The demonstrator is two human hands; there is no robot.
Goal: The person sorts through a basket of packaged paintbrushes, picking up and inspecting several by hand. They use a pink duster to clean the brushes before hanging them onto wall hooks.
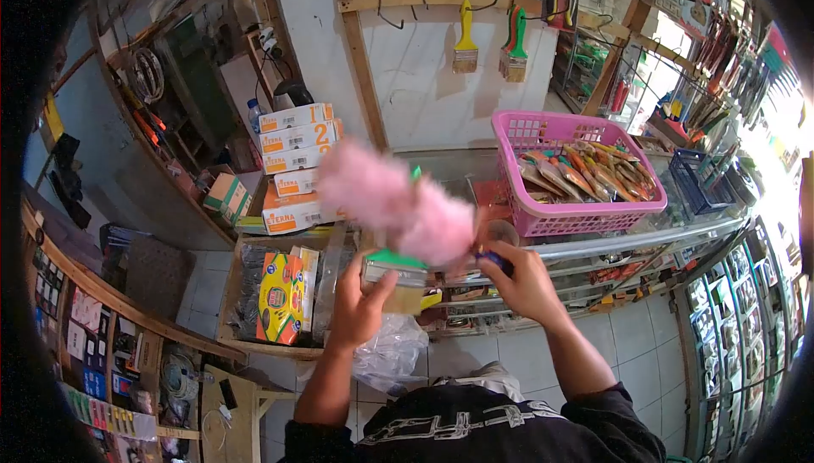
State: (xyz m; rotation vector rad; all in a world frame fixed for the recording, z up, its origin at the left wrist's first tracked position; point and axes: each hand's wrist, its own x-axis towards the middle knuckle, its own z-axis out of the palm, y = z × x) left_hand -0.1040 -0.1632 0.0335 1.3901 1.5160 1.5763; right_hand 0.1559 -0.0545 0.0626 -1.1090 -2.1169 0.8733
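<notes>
In the head view my left hand (pixel 358 306) grips a wide paintbrush (pixel 395 276) by its metal ferrule, its pale bristles pointing down towards me and its green handle partly behind pink fluff. My right hand (pixel 521 283) is closed round the dark blue handle of a pink feather duster (pixel 441 225). The duster's fluffy head is blurred by motion. It stretches to the left, overlapping the top of the brush in this view.
Stacked orange-and-white boxes (pixel 295 181) stand at the left behind a wooden tray of packets (pixel 288 298). A pink basket (pixel 593 217) full of packaged brushes sits on the glass counter (pixel 560 251). Brushes (pixel 465 35) hang from wall hooks. A clear plastic bag (pixel 386 353) lies below my left hand.
</notes>
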